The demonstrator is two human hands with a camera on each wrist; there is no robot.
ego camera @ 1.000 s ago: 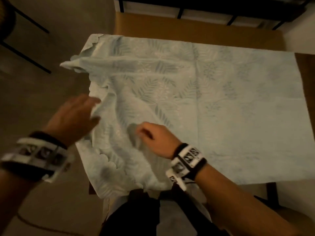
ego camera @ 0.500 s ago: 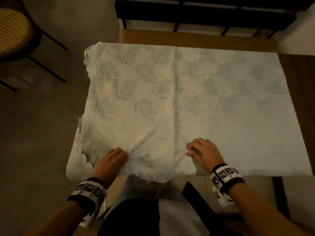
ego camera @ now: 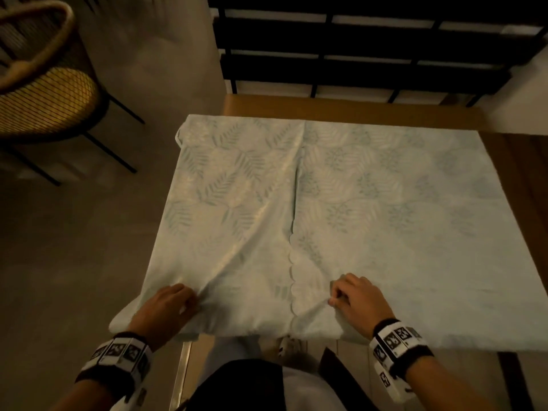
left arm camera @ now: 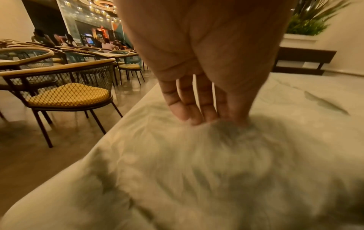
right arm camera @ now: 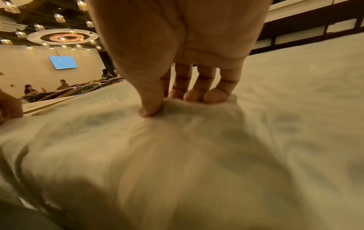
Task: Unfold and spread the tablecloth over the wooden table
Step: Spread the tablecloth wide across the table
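Your tablecloth (ego camera: 341, 203) lies on the wooden table (ego camera: 341, 105), leaf-patterned, with a folded-over flap whose scalloped edge (ego camera: 292, 271) runs down the middle. Your left hand (ego camera: 166, 310) pinches a gather of cloth near the front left corner; your right hand (ego camera: 354, 301) pinches another tuck just right of the scallops, thumb against fingertips (right arm camera: 194, 95). The fabric looks thin, soft and light, so it will likely bunch and slide rather than hold shape; take it by the hem or corners, not mid-panel. Bare wood shows along the far and right sides, so there is room to spread that way. The cloth overhangs the front edge toward you. A wicker chair (ego camera: 44, 93) stands well apart on the left
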